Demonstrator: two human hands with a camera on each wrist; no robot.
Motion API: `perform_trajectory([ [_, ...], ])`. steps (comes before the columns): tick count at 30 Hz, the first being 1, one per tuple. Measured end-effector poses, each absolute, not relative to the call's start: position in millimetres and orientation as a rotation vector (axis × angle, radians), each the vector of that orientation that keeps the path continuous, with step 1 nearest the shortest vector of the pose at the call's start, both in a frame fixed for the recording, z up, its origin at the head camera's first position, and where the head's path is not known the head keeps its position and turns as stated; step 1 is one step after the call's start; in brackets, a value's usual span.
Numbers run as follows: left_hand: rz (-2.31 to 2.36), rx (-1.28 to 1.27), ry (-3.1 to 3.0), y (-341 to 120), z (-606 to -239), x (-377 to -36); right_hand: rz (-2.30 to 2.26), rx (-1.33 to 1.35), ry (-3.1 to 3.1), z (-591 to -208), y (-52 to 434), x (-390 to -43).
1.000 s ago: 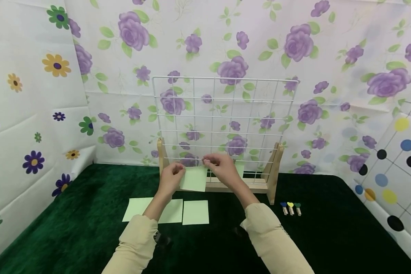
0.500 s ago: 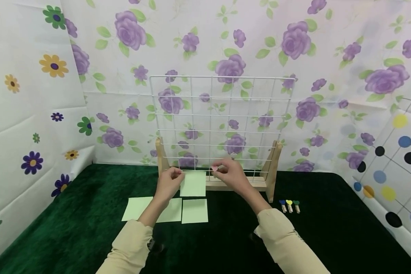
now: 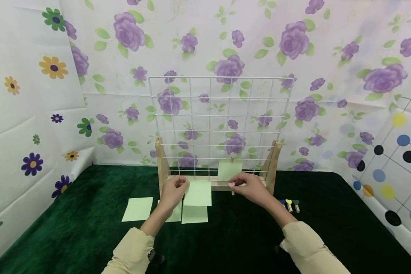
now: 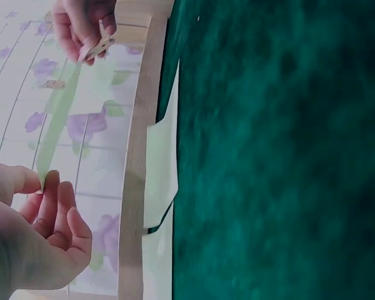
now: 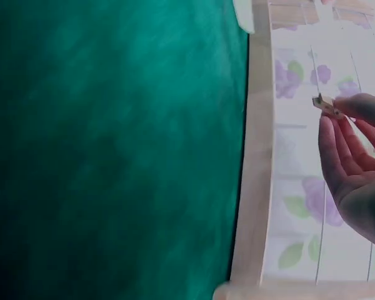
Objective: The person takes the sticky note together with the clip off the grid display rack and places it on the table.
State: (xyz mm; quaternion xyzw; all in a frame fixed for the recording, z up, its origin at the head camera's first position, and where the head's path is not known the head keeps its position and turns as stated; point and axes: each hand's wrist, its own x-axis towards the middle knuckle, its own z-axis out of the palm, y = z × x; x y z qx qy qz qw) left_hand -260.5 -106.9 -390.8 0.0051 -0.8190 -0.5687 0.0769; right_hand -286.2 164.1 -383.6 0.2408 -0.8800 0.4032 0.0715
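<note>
My left hand pinches the left edge of a pale green paper square, held upright in front of the wooden base of a white wire grid. In the left wrist view the hand pinches that paper edge-on. My right hand pinches a small wooden clip with a pink heart, just right of the paper; the clip sits at its fingertips. Another green note hangs clipped low on the grid.
More green paper squares lie on the dark green cloth below my left hand. Three heart-topped clips lie to the right of the stand's wooden foot. Floral walls close in the back and sides.
Both hands came down from the grid's lower wires to base level. The right hand moved right with the pink clip, uncovering the clipped note. The held paper dropped and shifted slightly right.
</note>
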Motion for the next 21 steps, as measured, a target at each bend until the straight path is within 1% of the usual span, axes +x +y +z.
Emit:
perform_trajectory([
  [4,-1.743,-0.011,-2.454,-100,-392,-260,1.234,0.709,-2.667,-388,187,-280],
  [13,-1.795,-0.010,-2.504,-86,-395,-257,1.222,0.521,-2.769,-387,235,-272],
  [21,-1.801,-0.081,-2.519,-81,-405,-258,1.156,0.377,-2.858,-388,273,-268],
])
